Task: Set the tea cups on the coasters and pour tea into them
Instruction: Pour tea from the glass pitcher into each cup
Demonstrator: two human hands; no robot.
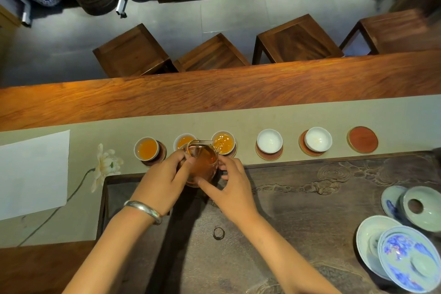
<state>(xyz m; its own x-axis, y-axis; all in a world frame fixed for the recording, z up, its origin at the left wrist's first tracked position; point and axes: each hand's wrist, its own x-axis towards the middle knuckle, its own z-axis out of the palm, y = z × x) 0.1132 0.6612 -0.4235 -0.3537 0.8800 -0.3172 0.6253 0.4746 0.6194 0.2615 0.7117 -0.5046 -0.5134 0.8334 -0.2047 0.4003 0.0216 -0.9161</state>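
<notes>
A glass pitcher (202,162) of amber tea is held tipped over the row of cups on the beige runner (310,112), its spout at the 3rd cup (223,142), whose surface is rippled, so the pour into it is judged to be under way. The left hand (164,179) is wrapped around the pitcher's near left side with the fingers closed on the glass; the right hand (232,184) steadies it from the right, thumb and fingertips touching the body, the other fingers loosely spread. The 1st cup (146,148) and 2nd cup (183,141) are already filled. The 4th cup (269,141) and 5th cup (318,139) sit empty on their coasters, and a 6th coaster (362,139) is bare, with no cup seen for it. For a clean pour, the spout is best kept low and centred over the cup, the tilt eased back before the brim, and the level matched to the first 2 cups.
</notes>
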